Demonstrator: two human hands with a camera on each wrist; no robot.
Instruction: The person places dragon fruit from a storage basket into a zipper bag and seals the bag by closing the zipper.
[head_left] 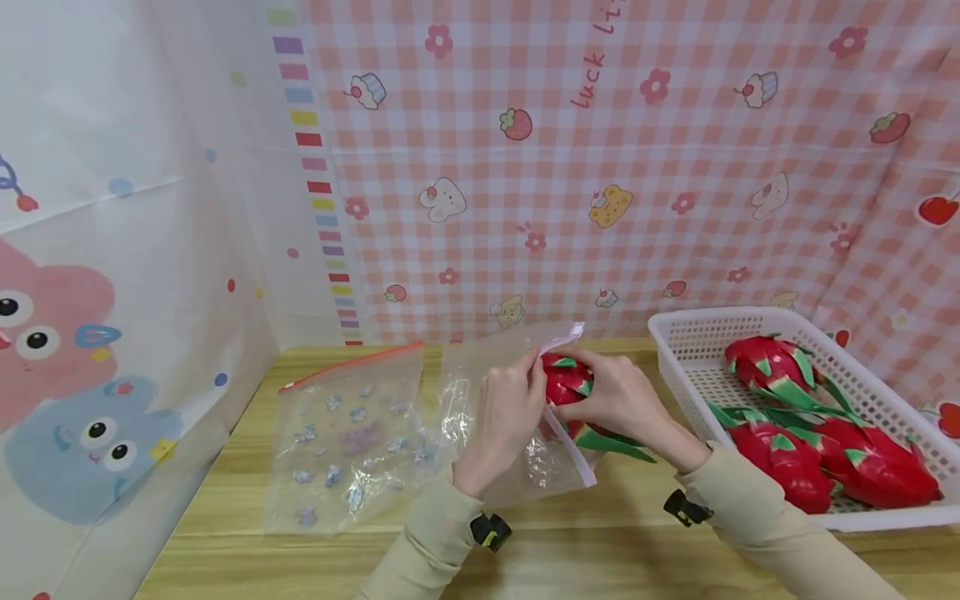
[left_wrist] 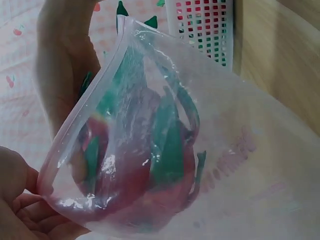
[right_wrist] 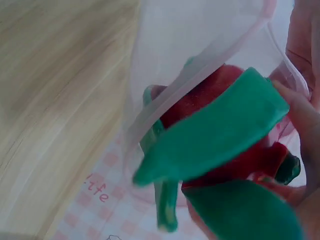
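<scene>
A model dragon fruit (head_left: 566, 379), red with green scales, sits partly inside the mouth of a clear zip bag (head_left: 540, 471). My left hand (head_left: 504, 412) pinches the bag's rim between thumb and fingers, as the left wrist view also shows. From the right, my right hand (head_left: 621, 402) grips the fruit at the opening. Through the clear plastic (left_wrist: 260, 165) in the left wrist view, much of the fruit's body is visible. Green leaves (right_wrist: 215, 130) stick out of the mouth toward the right wrist camera. Some of the right fingers are hidden.
To the left, another zip bag (head_left: 345, 467) with a red zip strip and small printed figures lies flat on the wooden table (head_left: 570, 550). A white perforated basket (head_left: 675, 358) at the right holds 3 more dragon fruits (head_left: 780, 458). A checked cloth (head_left: 570, 167) hangs behind.
</scene>
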